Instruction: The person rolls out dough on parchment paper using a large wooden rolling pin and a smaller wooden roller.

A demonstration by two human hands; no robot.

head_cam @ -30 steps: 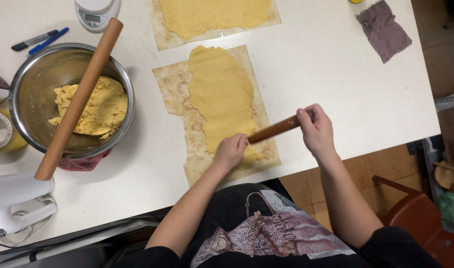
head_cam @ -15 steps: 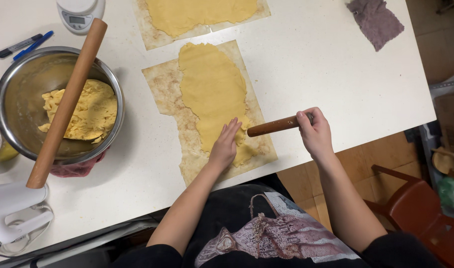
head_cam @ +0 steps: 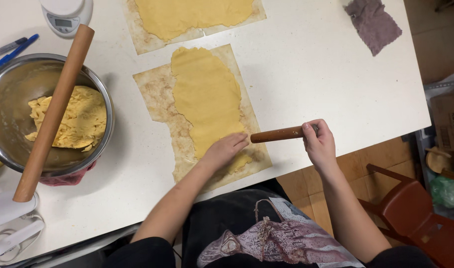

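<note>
Seen from the head camera, the left hand (head_cam: 223,150) reaches forward, fingers together and laid flat on the near end of a long, smooth yellow dough sheet (head_cam: 207,99) resting on browned baking paper (head_cam: 157,92). The right hand (head_cam: 319,144), wrist bent inward, is wrapped around a small wooden rolling pin (head_cam: 277,134) just beside the dough.

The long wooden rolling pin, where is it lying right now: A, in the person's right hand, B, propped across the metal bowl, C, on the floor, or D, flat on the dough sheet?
B: the long rolling pin rests slanted across the rim of the metal bowl, above the crumbled dough inside.
</note>
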